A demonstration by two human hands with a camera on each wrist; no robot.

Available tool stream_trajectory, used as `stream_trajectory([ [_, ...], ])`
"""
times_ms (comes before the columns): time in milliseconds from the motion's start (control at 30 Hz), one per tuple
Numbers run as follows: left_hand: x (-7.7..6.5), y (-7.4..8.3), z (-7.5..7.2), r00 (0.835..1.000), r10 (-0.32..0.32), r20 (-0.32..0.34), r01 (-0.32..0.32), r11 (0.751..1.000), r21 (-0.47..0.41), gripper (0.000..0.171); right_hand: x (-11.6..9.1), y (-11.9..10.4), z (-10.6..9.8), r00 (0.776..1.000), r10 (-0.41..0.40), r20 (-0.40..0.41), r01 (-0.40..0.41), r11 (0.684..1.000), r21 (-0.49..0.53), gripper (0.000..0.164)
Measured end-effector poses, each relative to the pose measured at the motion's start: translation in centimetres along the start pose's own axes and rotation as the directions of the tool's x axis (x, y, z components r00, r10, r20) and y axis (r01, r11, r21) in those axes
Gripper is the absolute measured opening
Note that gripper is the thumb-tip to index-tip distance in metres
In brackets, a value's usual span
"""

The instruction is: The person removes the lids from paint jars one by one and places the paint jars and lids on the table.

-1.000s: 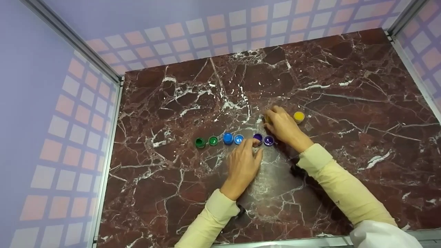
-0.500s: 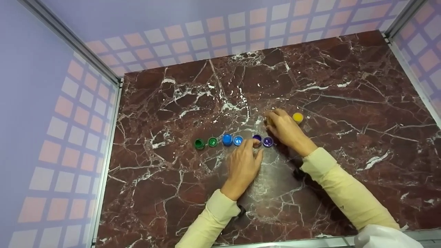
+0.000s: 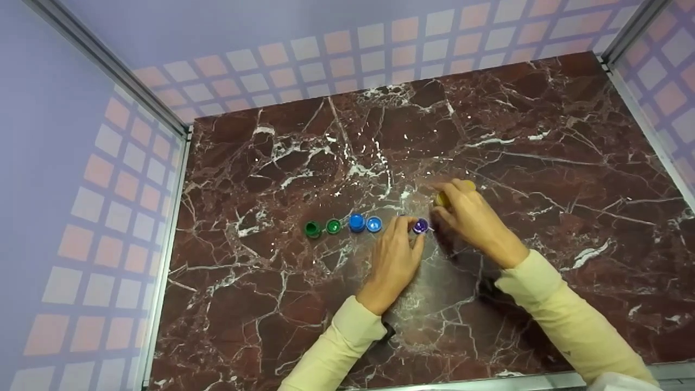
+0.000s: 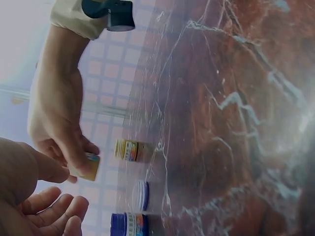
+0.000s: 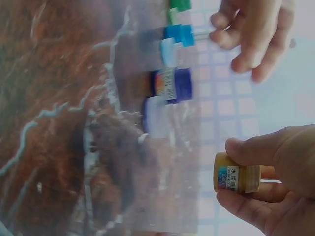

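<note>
My right hand (image 3: 478, 220) pinches a small yellow paint jar (image 5: 229, 173) between thumb and fingers, held off the table. Its label and a ridged, see-through end show in the right wrist view. A second yellow paint jar (image 4: 127, 150) stands on the table just behind that hand, partly covered by it in the head view. My left hand (image 3: 395, 255) hovers with loosely bent fingers and nothing in them. Below it stands a purple jar (image 5: 172, 84), mostly hidden in the head view. A purple-edged lid (image 3: 420, 226) lies beside that jar.
To the left, in one row, are a blue jar (image 3: 356, 222), a blue lid (image 3: 374, 224), an open green jar (image 3: 312, 228) and a green lid (image 3: 333, 226). Tiled-print panels (image 3: 304, 54) border the dark red marble-patterned table (image 3: 244, 315).
My right hand has moved right and a little nearer to me with the yellow jar, now overlapping the other one. The left hand has shifted slightly right, over the purple jar.
</note>
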State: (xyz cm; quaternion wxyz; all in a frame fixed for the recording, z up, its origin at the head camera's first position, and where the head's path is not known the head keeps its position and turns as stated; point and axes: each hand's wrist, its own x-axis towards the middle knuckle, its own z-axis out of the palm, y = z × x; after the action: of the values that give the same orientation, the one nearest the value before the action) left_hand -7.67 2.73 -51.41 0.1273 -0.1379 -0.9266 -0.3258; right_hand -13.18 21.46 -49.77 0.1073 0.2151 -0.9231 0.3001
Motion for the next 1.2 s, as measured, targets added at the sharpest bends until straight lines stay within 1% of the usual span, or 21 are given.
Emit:
stream_trajectory([
  [133, 0.3, 0.7, 0.3, 1.000, 0.019, -0.003, -0.019, 0.999, -0.026, 0.028, -0.6, -1.1, -1.5, 0.999, -0.041, -0.022, 0.041, 0.999, -0.003, 0.046],
  [233, 0.5, 1.2, 0.3, 1.000, 0.024, 0.002, -0.024, 0.996, -0.083, 0.030, -0.9, -1.9, -2.7, 0.999, -0.039, -0.017, 0.039, 0.999, 0.011, 0.046],
  [400, 0.7, 2.2, -0.2, 0.999, 0.037, 0.002, -0.037, 0.986, -0.165, 0.036, -1.1, -3.3, -4.4, 1.000, -0.027, 0.012, 0.027, 0.999, 0.018, 0.044],
  [533, 1.0, 2.9, -0.4, 0.998, 0.055, 0.001, -0.053, 0.973, -0.223, 0.041, -1.3, -4.3, -5.3, 0.998, -0.061, 0.013, 0.060, 0.998, 0.027, 0.043],
  [633, 1.2, 3.1, -0.4, 0.997, 0.078, -0.004, -0.076, 0.961, -0.267, 0.043, -1.5, -4.9, -5.6, 0.996, -0.082, 0.017, 0.081, 0.996, 0.043, 0.042],
  [767, 1.3, 3.2, -0.2, 0.995, 0.099, -0.031, -0.104, 0.941, -0.322, 0.042, -1.8, -5.4, -5.7, 0.997, -0.077, 0.033, 0.075, 0.995, 0.060, 0.043],
  [867, 1.2, 3.1, 0.0, 0.993, 0.106, -0.050, -0.117, 0.920, -0.374, 0.041, -1.9, -5.7, -5.5, 0.997, -0.068, 0.048, 0.064, 0.996, 0.063, 0.042],
  [1000, 1.1, 3.0, 0.2, 0.990, 0.120, -0.074, -0.139, 0.910, -0.391, 0.041, -2.0, -6.0, -5.1, 0.997, -0.055, 0.063, 0.050, 0.996, 0.067, 0.038],
  [1067, 1.0, 2.8, 0.3, 0.988, 0.123, -0.089, -0.148, 0.910, -0.388, 0.041, -2.1, -6.2, -5.0, 0.997, -0.049, 0.067, 0.044, 0.997, 0.068, 0.036],
  [1200, 0.9, 2.7, 0.5, 0.988, 0.111, -0.106, -0.145, 0.900, -0.412, 0.041, -2.1, -6.5, -4.8, 0.997, -0.040, 0.066, 0.036, 0.997, 0.067, 0.035],
])
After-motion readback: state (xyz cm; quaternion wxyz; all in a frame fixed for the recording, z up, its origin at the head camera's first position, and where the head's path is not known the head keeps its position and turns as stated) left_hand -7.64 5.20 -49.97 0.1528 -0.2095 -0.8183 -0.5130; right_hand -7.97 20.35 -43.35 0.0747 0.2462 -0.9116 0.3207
